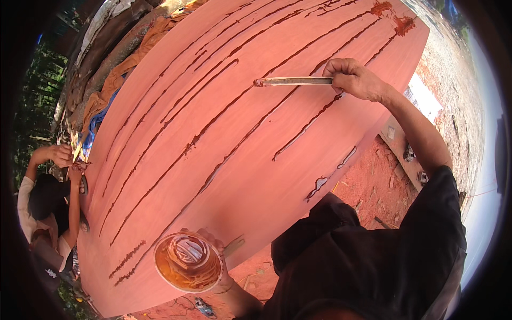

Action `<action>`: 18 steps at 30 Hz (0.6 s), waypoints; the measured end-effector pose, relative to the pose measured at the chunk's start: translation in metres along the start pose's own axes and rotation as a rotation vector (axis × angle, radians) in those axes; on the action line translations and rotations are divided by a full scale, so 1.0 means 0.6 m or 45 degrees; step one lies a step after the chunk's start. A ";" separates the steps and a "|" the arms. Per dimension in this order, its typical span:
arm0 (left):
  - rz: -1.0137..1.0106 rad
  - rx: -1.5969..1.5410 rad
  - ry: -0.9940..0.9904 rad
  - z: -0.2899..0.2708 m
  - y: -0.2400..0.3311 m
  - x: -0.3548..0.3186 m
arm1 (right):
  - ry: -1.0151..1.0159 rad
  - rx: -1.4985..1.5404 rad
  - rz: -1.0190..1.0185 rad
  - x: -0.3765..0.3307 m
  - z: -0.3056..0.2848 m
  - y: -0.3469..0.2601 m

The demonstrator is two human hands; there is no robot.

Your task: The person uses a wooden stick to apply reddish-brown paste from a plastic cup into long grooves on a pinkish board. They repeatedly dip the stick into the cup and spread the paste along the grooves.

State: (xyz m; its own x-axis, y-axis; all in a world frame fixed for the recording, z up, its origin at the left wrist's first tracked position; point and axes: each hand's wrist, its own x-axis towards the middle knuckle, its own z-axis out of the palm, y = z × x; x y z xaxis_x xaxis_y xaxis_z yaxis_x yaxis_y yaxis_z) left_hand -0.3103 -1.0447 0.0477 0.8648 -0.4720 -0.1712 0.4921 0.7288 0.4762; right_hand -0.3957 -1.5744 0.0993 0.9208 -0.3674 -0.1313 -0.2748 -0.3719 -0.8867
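Head view, worn high and tipped steeply down over the board (277,181).
From above the wearer's black shirt (373,256), at the near right, one wide fisheye looks down and forward, bowing straight edges toward its dark round rim. The cup (189,261) looks nearest the lens, at the near left, seen from above and partly covering the left hand (226,278); the right hand (352,79) is farther off, right of the middle. The view takes in a co-worker (45,213) at the left rim and a strip of sky (484,208) curving along the right.
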 end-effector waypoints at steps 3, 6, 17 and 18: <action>0.013 -0.048 -0.116 0.046 -0.065 0.007 | -0.102 -0.063 -0.096 0.034 -0.058 0.034; 0.074 -0.159 -0.046 0.068 -0.130 -0.006 | -0.125 -0.140 -0.152 0.050 -0.100 0.046; 0.415 -0.200 0.756 0.054 -0.217 -0.036 | -0.181 -0.524 -0.461 0.068 -0.069 0.042; 0.416 -0.211 0.808 0.049 -0.220 -0.033 | -0.172 -0.536 -0.511 0.066 -0.051 0.037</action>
State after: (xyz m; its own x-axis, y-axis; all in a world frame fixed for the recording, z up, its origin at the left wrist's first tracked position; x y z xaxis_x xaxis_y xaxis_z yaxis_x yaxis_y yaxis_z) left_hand -0.3955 -1.1462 0.0135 0.8366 0.1237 -0.5337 0.1647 0.8723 0.4604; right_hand -0.3737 -1.6231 0.0880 0.9949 -0.0267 0.0977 0.0411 -0.7751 -0.6305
